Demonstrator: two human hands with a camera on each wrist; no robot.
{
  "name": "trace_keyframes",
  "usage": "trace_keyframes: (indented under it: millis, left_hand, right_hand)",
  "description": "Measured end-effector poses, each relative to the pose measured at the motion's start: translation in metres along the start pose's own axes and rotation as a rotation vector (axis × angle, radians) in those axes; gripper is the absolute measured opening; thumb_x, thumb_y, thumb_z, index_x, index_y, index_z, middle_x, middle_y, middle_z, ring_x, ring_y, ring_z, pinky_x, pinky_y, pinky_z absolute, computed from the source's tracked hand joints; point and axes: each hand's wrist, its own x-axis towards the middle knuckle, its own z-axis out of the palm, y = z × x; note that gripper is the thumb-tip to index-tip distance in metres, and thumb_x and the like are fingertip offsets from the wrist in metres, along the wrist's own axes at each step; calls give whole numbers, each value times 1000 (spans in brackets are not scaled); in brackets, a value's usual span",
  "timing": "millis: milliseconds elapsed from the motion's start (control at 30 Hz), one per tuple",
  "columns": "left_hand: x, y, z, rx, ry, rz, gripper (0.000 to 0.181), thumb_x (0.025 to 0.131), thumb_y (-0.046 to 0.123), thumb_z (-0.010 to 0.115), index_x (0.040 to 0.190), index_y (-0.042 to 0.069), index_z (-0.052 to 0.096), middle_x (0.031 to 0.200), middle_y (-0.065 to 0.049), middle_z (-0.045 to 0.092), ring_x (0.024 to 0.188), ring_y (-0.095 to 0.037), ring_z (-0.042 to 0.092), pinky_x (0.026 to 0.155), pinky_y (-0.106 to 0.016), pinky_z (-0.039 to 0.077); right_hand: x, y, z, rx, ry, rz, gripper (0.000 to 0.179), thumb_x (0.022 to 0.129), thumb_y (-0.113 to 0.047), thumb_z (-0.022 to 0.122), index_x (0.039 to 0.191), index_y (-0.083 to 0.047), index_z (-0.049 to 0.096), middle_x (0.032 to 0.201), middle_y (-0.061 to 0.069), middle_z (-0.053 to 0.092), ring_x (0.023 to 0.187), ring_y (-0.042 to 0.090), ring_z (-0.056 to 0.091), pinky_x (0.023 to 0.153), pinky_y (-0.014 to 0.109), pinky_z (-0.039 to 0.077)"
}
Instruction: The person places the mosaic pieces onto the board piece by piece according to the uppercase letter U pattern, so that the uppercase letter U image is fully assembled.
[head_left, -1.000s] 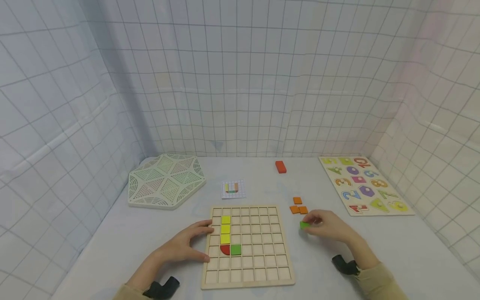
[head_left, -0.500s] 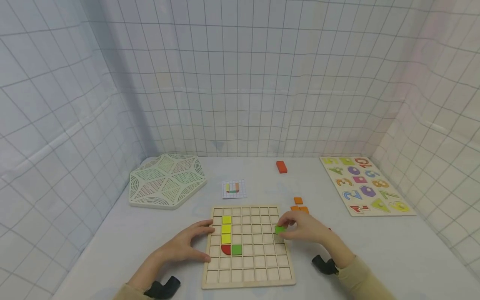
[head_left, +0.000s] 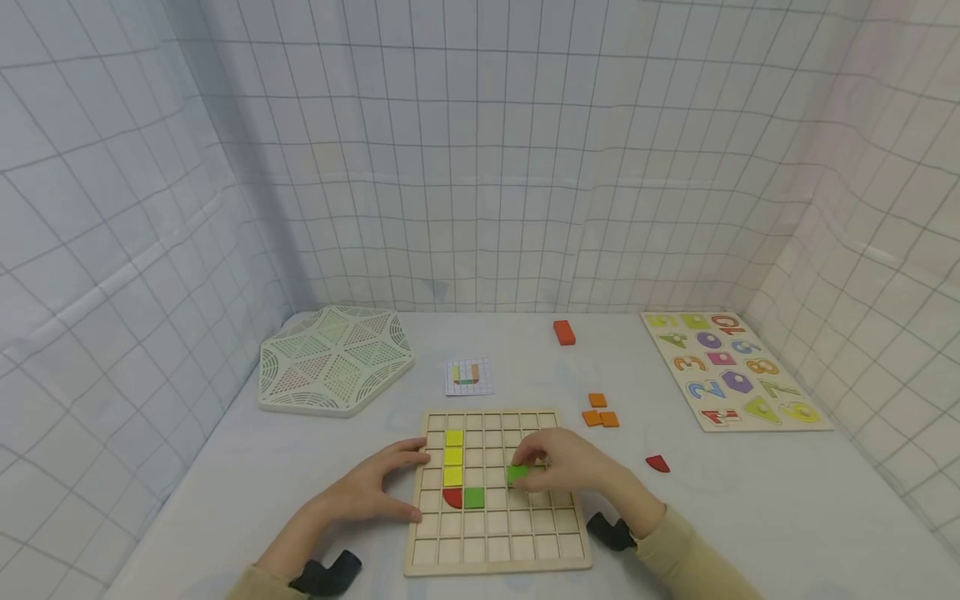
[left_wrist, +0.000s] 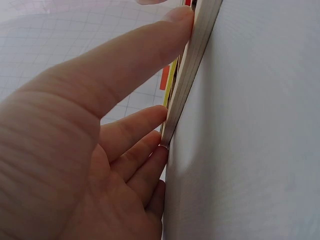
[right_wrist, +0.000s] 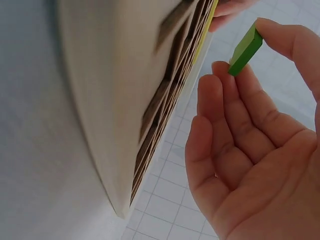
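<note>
A wooden grid board (head_left: 498, 569) lies on the table. Set in its cells are three yellow square tiles (head_left: 453, 457) in a column, a red quarter-circle tile (head_left: 452, 498) below them and a green square tile (head_left: 474, 498) beside the red one. My left hand (head_left: 367, 487) rests at the board's left edge, its thumb and fingertips touching the side with fingers extended. Over the board's right half, my right hand (head_left: 566, 462) pinches another green square tile (right_wrist: 246, 48) between thumb and fingertips. In the right wrist view this tile is tilted and apart from the board.
Right of the board lie three orange square tiles (head_left: 597, 409) and a red quarter-circle tile (head_left: 657, 463). A pattern card (head_left: 469, 377) and a red block (head_left: 564, 332) sit behind it. A number puzzle (head_left: 731, 371) lies far right, a white hexagonal panel (head_left: 336, 360) far left.
My right hand has carried the green tile leftward from the table to above the board. The loose red quarter-circle tile has come into view. My left hand stays in place.
</note>
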Motion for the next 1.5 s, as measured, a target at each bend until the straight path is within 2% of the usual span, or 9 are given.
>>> trace_keyframes:
  millis: [433, 700, 1033, 1233, 1500]
  left_hand:
    - [0, 0, -1, 0, -7, -16, 73, 68, 41, 81, 130, 18, 54, 150, -5, 31, 139, -37, 20, 108, -61, 16]
    - [0, -1, -1, 9, 1, 0, 73, 68, 41, 81, 131, 17, 54, 150, -5, 32, 138, -38, 20, 107, -62, 17]
    - [1, -1, 0, 9, 1, -6, 72, 68, 42, 81, 130, 18, 54, 150, -4, 32, 138, -37, 20, 107, -61, 17]
    - [1, 0, 0, 7, 0, -10, 73, 67, 42, 81, 130, 18, 54, 150, -4, 31, 139, -37, 20, 108, -61, 16]
    - [1, 0, -1, 9, -4, -14, 73, 68, 42, 81, 130, 17, 54, 150, -5, 31, 138, -38, 20, 108, -61, 16]
  right_hand:
    - [3, -8, -2, -41, -19, -37, 17, 79, -36, 73, 91, -25, 66, 85, -19, 60, 82, 3, 56, 74, 23, 49]
    - [6, -14, 0, -28, -34, -32, 18, 79, -36, 73, 92, -25, 67, 85, -21, 59, 83, 3, 56, 76, 24, 49]
    - [8, -25, 2, 46, -45, -74, 18, 80, -31, 74, 93, -21, 68, 88, -18, 62, 84, 6, 58, 77, 26, 50]
    - [11, -24, 5, 78, -59, -85, 22, 81, -34, 73, 95, -19, 68, 91, -14, 64, 85, 9, 59, 78, 25, 49]
    - [12, -19, 10, 118, -81, -108, 20, 82, -31, 73, 97, -20, 67, 91, -16, 63, 85, 6, 59, 79, 24, 49]
